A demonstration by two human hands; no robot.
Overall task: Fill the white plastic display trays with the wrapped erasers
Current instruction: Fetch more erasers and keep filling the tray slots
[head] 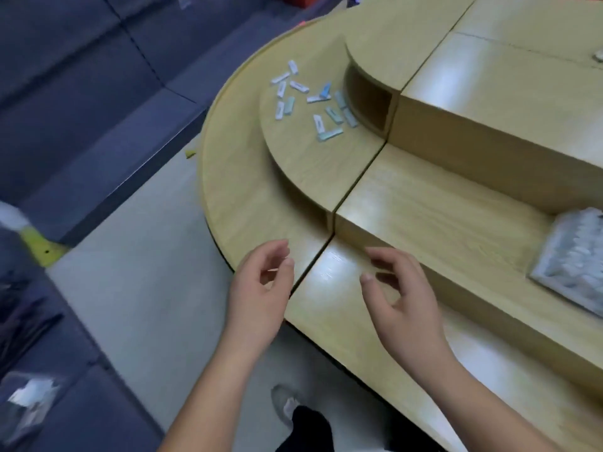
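Several wrapped erasers (313, 99), white and pale blue, lie scattered on the rounded middle step of a tiered wooden display stand (293, 177). A white plastic display tray (554, 252) sits at the right edge on the middle step, blurred, its slots holding pale pieces. My left hand (261, 288) hovers over the lowest step's rim, fingers loosely curled, holding nothing. My right hand (401, 298) hovers beside it over the lowest step, fingers relaxed and empty. Both hands are well short of the erasers and left of the tray.
The stand has three curved tiers with a dark recess (368, 96) under the top tier behind the erasers. A dark blue sofa (81, 93) runs along the left. My shoe (287, 406) shows on the pale floor below.
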